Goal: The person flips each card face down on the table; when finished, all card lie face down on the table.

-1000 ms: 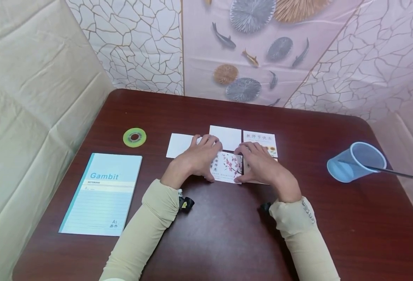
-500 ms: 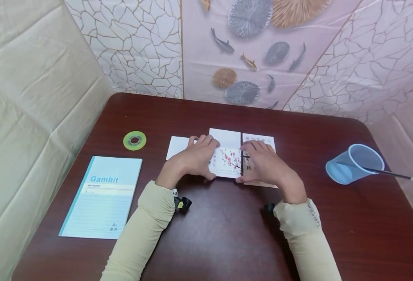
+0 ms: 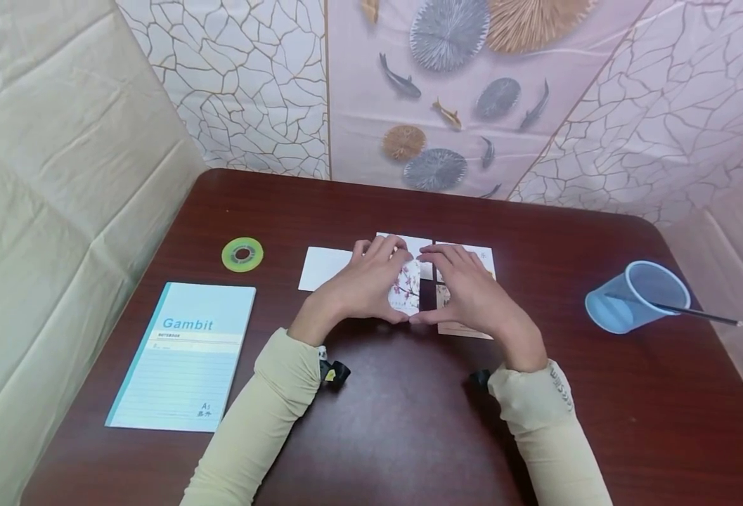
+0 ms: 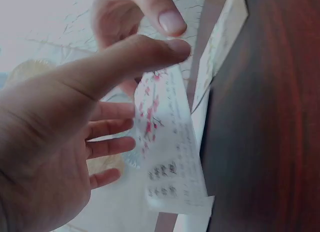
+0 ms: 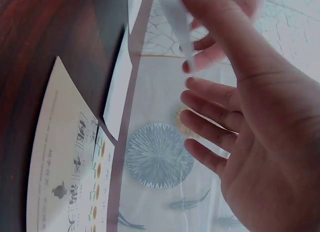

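Observation:
A white card with pink blossoms (image 3: 408, 289) and dark Chinese characters (image 4: 164, 174) is held up off the table, tilted. My left hand (image 3: 365, 284) grips it by its long edges, thumb below and fingers above. At the card's right end, my right hand (image 3: 475, 292) holds it between thumb and index fingertip; the card shows blurred and nearly edge-on in the right wrist view. Both thumbtips are close together. Under and beside the hands lie a blank white card (image 3: 325, 268), another white card (image 3: 418, 243), a sunflower card (image 5: 102, 167) and a beige printed card (image 5: 55, 157).
A Gambit notebook (image 3: 181, 358) lies at the left, with a green tape roll (image 3: 242, 254) above it. On the right, a translucent blue cup (image 3: 618, 302) stands with a black stick (image 3: 700, 312) leaning in it. Patterned cloth hangs behind the table (image 3: 396, 436).
The blossom card has risen from the table and tilted. My left hand has shifted right along it, the right hand slightly left, so the thumbs now nearly meet.

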A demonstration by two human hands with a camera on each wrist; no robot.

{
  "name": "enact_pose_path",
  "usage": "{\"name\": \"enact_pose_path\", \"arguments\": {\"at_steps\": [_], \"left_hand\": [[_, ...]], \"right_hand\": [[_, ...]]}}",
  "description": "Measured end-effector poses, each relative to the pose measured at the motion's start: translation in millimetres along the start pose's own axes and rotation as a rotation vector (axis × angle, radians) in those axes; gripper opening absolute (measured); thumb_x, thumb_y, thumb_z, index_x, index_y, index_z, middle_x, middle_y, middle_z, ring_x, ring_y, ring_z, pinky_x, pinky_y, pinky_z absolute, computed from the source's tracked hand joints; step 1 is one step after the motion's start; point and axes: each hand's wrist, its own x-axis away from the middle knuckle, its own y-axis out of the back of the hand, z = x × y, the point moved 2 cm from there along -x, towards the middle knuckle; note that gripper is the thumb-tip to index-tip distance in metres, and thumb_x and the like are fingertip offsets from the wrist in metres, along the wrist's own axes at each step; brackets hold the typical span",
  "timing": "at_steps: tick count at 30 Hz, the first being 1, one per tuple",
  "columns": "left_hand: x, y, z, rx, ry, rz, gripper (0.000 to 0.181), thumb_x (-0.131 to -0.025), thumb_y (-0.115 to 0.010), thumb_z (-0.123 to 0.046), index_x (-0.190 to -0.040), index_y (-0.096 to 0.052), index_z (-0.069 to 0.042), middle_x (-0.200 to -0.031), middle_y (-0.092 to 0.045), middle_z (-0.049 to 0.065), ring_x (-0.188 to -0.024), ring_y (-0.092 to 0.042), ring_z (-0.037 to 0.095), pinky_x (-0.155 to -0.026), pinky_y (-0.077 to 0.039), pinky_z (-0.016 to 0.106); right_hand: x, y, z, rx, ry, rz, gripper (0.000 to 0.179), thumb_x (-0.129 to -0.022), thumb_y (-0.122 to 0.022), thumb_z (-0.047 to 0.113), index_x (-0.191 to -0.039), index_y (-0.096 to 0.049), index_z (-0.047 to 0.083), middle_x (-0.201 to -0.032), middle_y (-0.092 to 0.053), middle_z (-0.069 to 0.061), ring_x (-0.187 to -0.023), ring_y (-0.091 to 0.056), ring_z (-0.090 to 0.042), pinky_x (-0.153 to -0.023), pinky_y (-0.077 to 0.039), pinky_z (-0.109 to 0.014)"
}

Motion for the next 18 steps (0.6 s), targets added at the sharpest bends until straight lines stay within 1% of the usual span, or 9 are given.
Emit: {"name": "enact_pose_path", "arguments": {"at_steps": [2,5,8,10,12,14,16,18], "left_hand": [[0.9,4.0,3.0,0.051,-0.001,-0.027,0.092,-0.063,-0.084,-0.057,-0.135,-0.048,-0.012,-0.127,-0.042,0.001,-0.118,-0.037,0.018,-0.092,-0.028,0.039],[4.2,10.9,8.5,0.161,-0.007,-0.067,0.095,-0.065,-0.083,-0.053,-0.142,-0.042,-0.013,-0.122,-0.043,0.001,-0.113,-0.037,0.017,-0.087,-0.029,0.037],[8.8,18.5,13.3,0.341,-0.023,-0.108,0.094,-0.069,-0.082,-0.045,-0.147,-0.037,-0.017,-0.123,-0.043,0.0,-0.113,-0.039,0.016,-0.087,-0.029,0.038],[11.6,22.5,15.6,0.474,-0.04,-0.128,0.091,-0.072,-0.082,-0.038,-0.147,-0.034,-0.019,-0.127,-0.043,-0.003,-0.117,-0.041,0.015,-0.091,-0.029,0.039],[13.2,25.5,16.8,0.63,-0.061,-0.131,0.09,-0.073,-0.082,-0.03,-0.146,-0.031,-0.02,-0.133,-0.042,-0.005,-0.123,-0.042,0.013,-0.098,-0.031,0.039],[13.4,26.6,17.5,0.755,-0.085,-0.128,0.089,-0.075,-0.082,-0.025,-0.145,-0.028,-0.019,-0.138,-0.042,-0.004,-0.127,-0.042,0.015,-0.102,-0.033,0.039],[13.1,26.8,18.5,0.833,-0.107,-0.117,0.089,-0.076,-0.082,-0.023,-0.146,-0.027,-0.019,-0.142,-0.04,-0.001,-0.13,-0.04,0.017,-0.103,-0.035,0.04],[13.3,27.0,20.0,0.868,-0.115,-0.103,0.089,-0.077,-0.082,-0.023,-0.146,-0.026,-0.019,-0.144,-0.038,0.002,-0.131,-0.038,0.019,-0.104,-0.036,0.041]], "right_hand": [[1.1,1.9,-2.0,-0.041,-0.003,-0.019,0.106,-0.062,-0.084,0.063,-0.141,-0.043,0.005,-0.137,-0.046,-0.009,-0.129,-0.038,-0.028,-0.107,-0.029,-0.049],[1.6,2.7,-3.5,-0.084,-0.017,-0.026,0.109,-0.061,-0.083,0.066,-0.143,-0.04,0.007,-0.137,-0.046,-0.008,-0.129,-0.039,-0.027,-0.107,-0.03,-0.047],[0.3,0.2,-2.7,-0.089,-0.018,-0.003,0.109,-0.063,-0.079,0.07,-0.144,-0.04,0.008,-0.137,-0.047,-0.009,-0.129,-0.04,-0.027,-0.106,-0.031,-0.048],[-0.5,-1.8,-1.6,-0.094,-0.023,0.016,0.106,-0.065,-0.077,0.07,-0.144,-0.04,0.01,-0.137,-0.047,-0.009,-0.128,-0.041,-0.027,-0.105,-0.031,-0.048],[-0.6,-3.4,-1.3,-0.098,-0.029,0.027,0.104,-0.066,-0.077,0.07,-0.144,-0.04,0.011,-0.136,-0.048,-0.01,-0.126,-0.042,-0.027,-0.104,-0.031,-0.048],[0.4,-4.4,-2.0,-0.107,-0.041,0.028,0.101,-0.066,-0.077,0.068,-0.143,-0.042,0.012,-0.134,-0.05,-0.008,-0.124,-0.043,-0.025,-0.103,-0.033,-0.047],[1.5,-5.2,-3.8,-0.124,-0.039,0.025,0.098,-0.067,-0.079,0.065,-0.14,-0.044,0.011,-0.131,-0.051,-0.008,-0.122,-0.044,-0.025,-0.101,-0.034,-0.047],[2.5,-5.1,-5.7,-0.14,-0.03,0.023,0.094,-0.067,-0.081,0.062,-0.138,-0.046,0.011,-0.129,-0.052,-0.008,-0.12,-0.045,-0.026,-0.1,-0.035,-0.047]]}}
